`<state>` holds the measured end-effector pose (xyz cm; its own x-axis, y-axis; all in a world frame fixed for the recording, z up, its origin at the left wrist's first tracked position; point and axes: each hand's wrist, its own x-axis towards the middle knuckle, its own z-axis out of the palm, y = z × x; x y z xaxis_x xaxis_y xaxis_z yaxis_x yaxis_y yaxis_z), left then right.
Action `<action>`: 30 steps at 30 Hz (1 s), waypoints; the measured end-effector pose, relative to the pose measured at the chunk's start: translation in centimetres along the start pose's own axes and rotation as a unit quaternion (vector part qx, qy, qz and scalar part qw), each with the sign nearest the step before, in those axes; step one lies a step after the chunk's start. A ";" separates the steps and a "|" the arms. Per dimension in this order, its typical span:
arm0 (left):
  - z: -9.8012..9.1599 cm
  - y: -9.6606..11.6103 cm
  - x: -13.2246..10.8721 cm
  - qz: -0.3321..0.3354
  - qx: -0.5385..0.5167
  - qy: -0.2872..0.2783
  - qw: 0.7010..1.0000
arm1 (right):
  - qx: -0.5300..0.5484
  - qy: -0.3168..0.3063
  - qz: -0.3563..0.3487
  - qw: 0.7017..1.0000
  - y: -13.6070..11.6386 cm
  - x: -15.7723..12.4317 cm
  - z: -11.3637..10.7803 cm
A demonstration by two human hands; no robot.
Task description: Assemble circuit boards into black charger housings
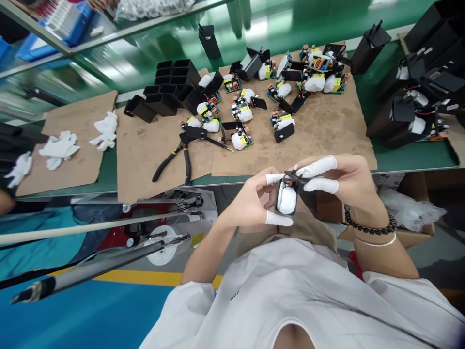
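Close over the lap, the left hand [250,203] cups a small black-framed white-wrapped adapter part [286,198], fingers closed around it. The right hand [345,179] pinches its top edge with white-cotted fingertips [319,185]. Beyond, black-handled pliers [181,155] lie on a cardboard sheet [327,140], then scattered circuit boards [244,114], then empty black housings [170,87]. White gloves [60,148] lie far left.

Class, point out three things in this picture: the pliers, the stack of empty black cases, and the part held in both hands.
Pliers [183,154]: head view, on the pivot.
Black cases [170,87]: head view, middle of stack.
Held part [286,199]: head view, its white body.
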<state>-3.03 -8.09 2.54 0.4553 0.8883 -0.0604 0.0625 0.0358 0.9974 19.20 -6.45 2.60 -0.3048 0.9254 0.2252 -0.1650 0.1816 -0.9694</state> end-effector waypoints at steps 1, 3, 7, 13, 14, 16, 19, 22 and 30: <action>0.4 -0.3 0.1 0.015 0.025 0.044 0.999 | -0.049 0.018 -0.001 0.999 -0.5 -0.2 0.2; 1.3 -1.1 0.4 0.066 0.075 0.134 0.986 | -0.180 0.074 -0.013 0.981 -1.7 -0.8 0.8; 3.0 -2.8 2.2 0.152 0.150 0.247 0.945 | -0.415 0.160 -0.081 0.892 -2.7 -1.8 2.8; 4.1 -4.0 4.8 0.140 0.174 0.314 0.923 | -0.532 0.181 -0.097 0.822 0.1 -0.9 4.7; 4.0 -4.1 5.0 0.129 0.179 0.321 0.921 | -0.529 0.186 -0.095 0.822 0.9 -0.6 4.8; 3.6 -4.2 5.1 0.108 0.191 0.313 0.924 | -0.501 0.183 -0.089 0.841 2.3 0.0 4.7; 2.0 -4.3 3.7 0.101 0.217 0.257 0.936 | -0.459 0.159 -0.104 0.868 3.2 0.6 4.1; 0.0 -4.7 0.7 0.124 0.251 0.265 0.923 | -0.463 0.149 -0.175 0.856 2.2 0.4 2.8; -3.0 -6.1 -3.8 0.141 0.303 0.389 0.858 | -0.496 0.235 -0.173 0.818 1.5 -1.3 -0.7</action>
<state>-7.82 -10.27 -3.19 -0.1880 0.8678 0.4600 0.6051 -0.2666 0.7502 20.02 -7.12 0.84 0.0311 0.7449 0.6665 0.7487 0.4244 -0.5092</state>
